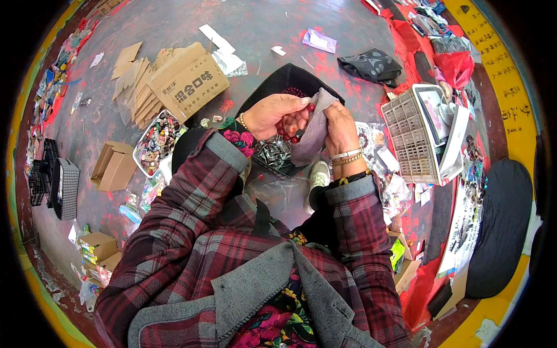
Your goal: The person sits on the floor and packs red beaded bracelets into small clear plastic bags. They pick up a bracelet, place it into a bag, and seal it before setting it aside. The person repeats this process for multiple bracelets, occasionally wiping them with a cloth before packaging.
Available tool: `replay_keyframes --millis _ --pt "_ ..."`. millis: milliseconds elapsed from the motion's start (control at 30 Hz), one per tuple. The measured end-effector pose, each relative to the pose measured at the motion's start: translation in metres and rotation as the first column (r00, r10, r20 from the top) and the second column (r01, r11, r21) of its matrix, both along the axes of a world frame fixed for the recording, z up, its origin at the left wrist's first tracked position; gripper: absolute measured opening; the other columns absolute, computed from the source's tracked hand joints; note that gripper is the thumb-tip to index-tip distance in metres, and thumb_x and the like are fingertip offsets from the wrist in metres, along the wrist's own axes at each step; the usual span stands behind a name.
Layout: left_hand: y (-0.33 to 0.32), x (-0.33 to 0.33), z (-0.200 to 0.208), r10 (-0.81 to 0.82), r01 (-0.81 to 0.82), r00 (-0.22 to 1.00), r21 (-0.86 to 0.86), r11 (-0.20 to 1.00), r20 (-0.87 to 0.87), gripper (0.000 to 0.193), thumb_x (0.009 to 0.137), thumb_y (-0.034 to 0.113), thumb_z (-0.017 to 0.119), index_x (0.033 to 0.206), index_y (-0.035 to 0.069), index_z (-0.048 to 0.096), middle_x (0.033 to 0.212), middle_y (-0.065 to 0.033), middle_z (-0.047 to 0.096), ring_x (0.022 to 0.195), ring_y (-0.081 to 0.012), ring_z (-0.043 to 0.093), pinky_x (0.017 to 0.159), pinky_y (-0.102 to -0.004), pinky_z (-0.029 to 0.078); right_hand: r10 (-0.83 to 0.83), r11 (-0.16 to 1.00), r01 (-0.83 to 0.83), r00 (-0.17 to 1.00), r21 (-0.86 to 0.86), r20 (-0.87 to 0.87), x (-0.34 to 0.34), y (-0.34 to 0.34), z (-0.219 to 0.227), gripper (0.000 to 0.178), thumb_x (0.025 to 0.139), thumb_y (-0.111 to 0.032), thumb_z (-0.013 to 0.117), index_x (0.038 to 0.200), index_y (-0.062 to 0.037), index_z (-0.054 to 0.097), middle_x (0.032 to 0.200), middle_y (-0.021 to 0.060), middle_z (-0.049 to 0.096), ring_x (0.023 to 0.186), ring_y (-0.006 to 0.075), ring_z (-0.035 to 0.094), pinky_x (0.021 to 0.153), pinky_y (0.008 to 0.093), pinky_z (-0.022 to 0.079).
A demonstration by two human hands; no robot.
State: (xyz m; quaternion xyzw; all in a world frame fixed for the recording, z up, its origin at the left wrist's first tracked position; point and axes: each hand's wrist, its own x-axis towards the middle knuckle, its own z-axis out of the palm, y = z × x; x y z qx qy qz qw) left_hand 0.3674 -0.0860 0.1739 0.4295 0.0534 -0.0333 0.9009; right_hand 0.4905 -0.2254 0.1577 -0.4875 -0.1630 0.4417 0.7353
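Observation:
In the middle of the head view, my left hand (271,116) is closed on a string of dark red beads (295,139), its thumb and fingers pinching near the top. My right hand (342,129) grips a greyish-mauve cloth (310,136) that hangs against the beads. Both hands are over a black open bin (255,100). Inside the bin lie a pile of shiny, clear-wrapped small items (274,153) and more dark red beads (296,91). The cloth hides part of the bin and some of the beads.
Left of the bin stand a white tray of mixed trinkets (155,142), flattened cardboard boxes (188,84) and a small open carton (113,165). To the right are a grey plastic crate (409,136), a black bag (371,66) and a black oval cushion (500,229).

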Motion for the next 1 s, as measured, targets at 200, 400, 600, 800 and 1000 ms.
replay_keyframes --millis 200,400,600,800,1000 --pt "0.0 0.0 0.002 0.09 -0.073 0.994 -0.229 0.971 0.064 0.027 0.093 0.026 0.043 0.09 0.002 0.057 0.078 -0.0058 0.06 0.061 -0.0121 0.057 0.056 -0.0238 0.048 -0.002 0.992 0.01 0.998 0.129 -0.065 -0.003 0.001 0.009 0.016 0.087 -0.008 0.046 0.1 -0.0025 0.055 0.093 0.006 0.059 0.089 0.0173 0.057 0.078 0.0291 0.046" --pt "-0.002 0.002 0.003 0.133 -0.116 0.99 -0.286 0.951 0.041 0.031 0.094 0.029 0.041 0.089 0.003 0.057 0.078 -0.007 0.06 0.064 -0.0135 0.056 0.06 -0.0254 0.046 -0.039 0.976 0.033 0.999 0.213 0.027 -0.014 0.0 0.016 0.021 0.084 -0.006 0.053 0.105 -0.001 0.055 0.101 0.0068 0.06 0.091 0.0165 0.057 0.082 0.029 0.045" --pt "-0.005 0.0 0.008 0.065 -0.061 0.997 -0.101 0.993 0.037 0.03 0.093 0.029 0.044 0.089 0.003 0.058 0.076 -0.0067 0.061 0.063 -0.0126 0.057 0.058 -0.0245 0.046 -0.073 0.991 0.053 0.983 0.123 0.171 -0.013 -0.002 0.016 0.019 0.084 -0.003 0.051 0.102 0.0006 0.056 0.095 0.0059 0.061 0.083 0.0125 0.057 0.075 0.0251 0.045" --pt "0.002 0.0 0.004 0.051 -0.044 0.998 0.228 0.973 -0.024 0.026 0.09 0.026 0.051 0.081 0.004 0.06 0.066 -0.0024 0.059 0.059 -0.0099 0.056 0.055 -0.0217 0.045 -0.004 0.997 0.033 0.91 -0.063 0.415 -0.007 -0.003 0.008 0.017 0.085 -0.003 0.045 0.097 -0.0008 0.057 0.085 0.0029 0.059 0.075 0.0094 0.054 0.068 0.0218 0.044" --pt "-0.001 -0.002 0.005 0.07 -0.069 0.996 -0.016 0.997 0.051 0.024 0.091 0.025 0.05 0.084 0.003 0.059 0.072 -0.0034 0.059 0.06 -0.0099 0.055 0.055 -0.0224 0.045 -0.078 0.991 0.074 0.996 0.108 0.034 -0.006 0.0 0.003 0.017 0.088 -0.008 0.045 0.098 -0.0027 0.057 0.089 0.0036 0.059 0.08 0.0102 0.055 0.072 0.0227 0.044"
